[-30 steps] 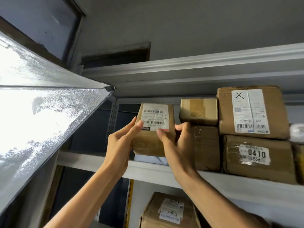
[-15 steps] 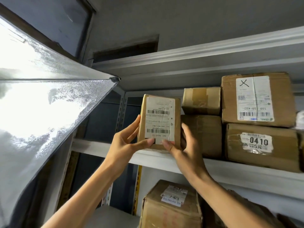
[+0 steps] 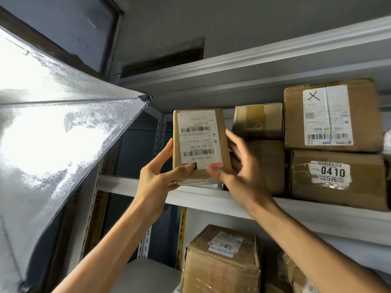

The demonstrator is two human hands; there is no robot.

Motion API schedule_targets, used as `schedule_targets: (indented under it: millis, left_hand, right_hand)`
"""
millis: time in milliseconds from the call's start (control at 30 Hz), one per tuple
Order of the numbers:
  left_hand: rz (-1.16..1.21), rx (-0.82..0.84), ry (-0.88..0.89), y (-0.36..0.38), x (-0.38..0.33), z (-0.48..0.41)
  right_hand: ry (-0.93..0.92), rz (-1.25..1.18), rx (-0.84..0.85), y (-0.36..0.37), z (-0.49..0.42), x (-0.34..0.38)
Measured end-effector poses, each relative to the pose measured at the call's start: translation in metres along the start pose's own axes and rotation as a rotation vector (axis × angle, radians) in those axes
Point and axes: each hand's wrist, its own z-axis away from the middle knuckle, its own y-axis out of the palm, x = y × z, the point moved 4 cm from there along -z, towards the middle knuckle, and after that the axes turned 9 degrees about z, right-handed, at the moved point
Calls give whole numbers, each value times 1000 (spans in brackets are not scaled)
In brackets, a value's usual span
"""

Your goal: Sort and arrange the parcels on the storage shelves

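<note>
A small brown parcel [image 3: 223, 132] with a white barcode label stands upright at the left end of the grey shelf [image 3: 211, 199]. My left hand [image 3: 157, 176] grips its lower left side, thumb on the label. My right hand [image 3: 243, 172] grips its lower right side, thumb on the front and fingers behind the right edge. To its right a small taped box [image 3: 258, 120] sits on a darker box [image 3: 268, 166]. Further right, a box marked X [image 3: 332, 115] lies on a box labelled 0410 [image 3: 336, 178].
A shiny grey slanted panel [image 3: 53, 144] fills the left side, reaching close to the shelf post [image 3: 158, 132]. Another shelf board [image 3: 254, 66] runs overhead. On the lower level stands a large taped carton [image 3: 222, 263], with more parcels to its right.
The parcel went from tilted on top of a white item to standing upright at the shelf's front edge. Both hands slid down to its lower sides.
</note>
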Motion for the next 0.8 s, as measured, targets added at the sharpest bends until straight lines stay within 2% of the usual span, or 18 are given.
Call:
schedule_targets:
  millis: [133,233,333,433,633,800]
  left_hand:
    - [-6,-57,81,6,-13,2]
    - [-32,-75,115,15,-19,5]
    - [-58,-92,99,10,-13,6]
    - [-77,-60,63,6,-12,13]
    - [-481,50,412,-1,-28,19]
    - [-485,47,385,-2,-33,22]
  right_hand:
    - [-102,222,57,-4,2,7]
    - [-21,119,-7,-9,4,4]
    - [82,-42,21,-12,4,5]
    - [67,-34,46,-15,2,9]
    - [25,-120,-47,-26,3,10]
    - [7,-177,-46,-27,3,16]
